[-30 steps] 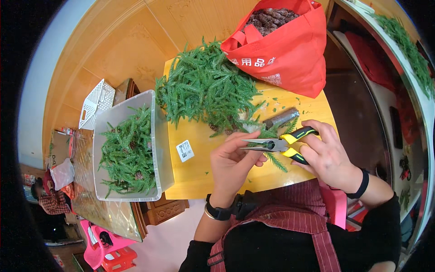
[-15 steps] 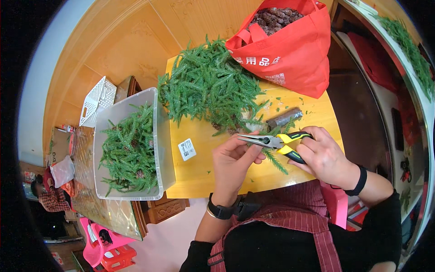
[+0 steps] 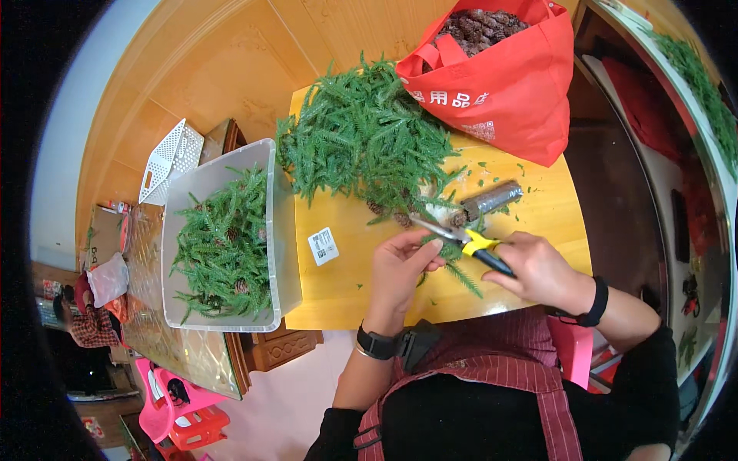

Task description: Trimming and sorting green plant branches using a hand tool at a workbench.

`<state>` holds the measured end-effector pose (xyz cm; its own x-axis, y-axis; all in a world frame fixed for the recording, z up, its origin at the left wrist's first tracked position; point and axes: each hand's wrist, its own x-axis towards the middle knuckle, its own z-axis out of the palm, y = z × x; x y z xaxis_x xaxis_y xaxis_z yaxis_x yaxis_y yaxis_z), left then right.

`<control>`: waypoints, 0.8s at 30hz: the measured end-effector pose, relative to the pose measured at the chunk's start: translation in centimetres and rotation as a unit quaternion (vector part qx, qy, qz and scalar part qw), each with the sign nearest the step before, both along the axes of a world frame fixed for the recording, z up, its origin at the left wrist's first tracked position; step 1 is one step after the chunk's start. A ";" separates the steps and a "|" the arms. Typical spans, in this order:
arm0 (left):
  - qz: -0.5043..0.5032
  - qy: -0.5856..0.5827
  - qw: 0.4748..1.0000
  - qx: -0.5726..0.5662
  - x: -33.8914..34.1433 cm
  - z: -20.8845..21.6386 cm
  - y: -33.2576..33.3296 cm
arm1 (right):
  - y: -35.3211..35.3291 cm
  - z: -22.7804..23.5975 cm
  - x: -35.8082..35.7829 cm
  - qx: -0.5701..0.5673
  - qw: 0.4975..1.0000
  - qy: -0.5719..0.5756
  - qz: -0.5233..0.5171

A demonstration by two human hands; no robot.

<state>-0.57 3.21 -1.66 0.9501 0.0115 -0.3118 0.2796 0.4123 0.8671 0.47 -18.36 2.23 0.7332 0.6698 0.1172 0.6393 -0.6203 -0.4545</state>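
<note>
My right hand is wrapped round the long-nose pliers, which have yellow and black handles. Their metal jaws point up and left, just beyond my left fingertips. Between the thumb and fingers of my left hand is a green artificial pine sprig, its needles trailing to the right below the pliers. Whether the jaws touch the sprig is hard to make out. Past my hands lies a large heap of pine sprigs, with small brown pine cones at its near edge.
A clear plastic bin of sprigs and cones stands left of the yellow table. At the back right is a red bag of pine cones. A dark wrapped roll and a white label lie on the tabletop. Another person is far left.
The pliers have turned from lying level across my left fingertips to slanting up and left, with their handles now seen edge-on. My left hand still pinches the sprig. The view has shifted slightly.
</note>
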 end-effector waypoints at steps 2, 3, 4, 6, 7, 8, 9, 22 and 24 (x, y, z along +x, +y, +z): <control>-0.005 -0.013 1.000 0.014 -0.1 0.6 0.1 | -0.2 0.8 0.6 0.074 0.987 0.141 -0.033; -0.003 -0.044 0.999 0.025 0.0 0.9 0.1 | -0.3 0.8 0.8 0.074 0.987 0.140 -0.032; 0.000 -0.073 0.997 0.036 0.0 1.3 0.0 | -0.6 0.8 1.0 0.085 0.986 0.133 -0.046; -0.026 -0.097 0.993 0.054 -0.2 2.1 -0.2 | -1.3 1.0 1.4 0.063 0.991 0.102 -0.053; -0.051 -0.121 0.989 0.072 -0.3 2.4 -0.4 | -1.2 0.7 1.3 0.063 0.991 0.102 -0.054; -0.053 -0.121 0.989 0.071 -0.4 2.6 -0.6 | -1.1 0.4 0.9 0.164 0.975 0.118 -0.089; -0.067 -0.152 0.983 0.073 -0.4 2.7 -1.0 | -0.9 0.3 0.6 0.263 0.948 0.132 -0.123; -0.075 -0.211 0.960 0.168 -1.3 4.6 -2.4 | 1.7 1.5 0.4 0.282 0.950 -0.042 -0.125; -0.079 -0.186 0.959 0.200 -1.6 6.1 -2.5 | 1.4 1.4 0.4 0.288 0.949 -0.010 -0.125</control>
<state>-2.21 0.68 4.39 0.9944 -0.0941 0.0474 -0.0473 0.0038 0.9989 0.83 -16.93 3.61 0.8551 0.2950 0.4263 0.5161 -0.4061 -0.7541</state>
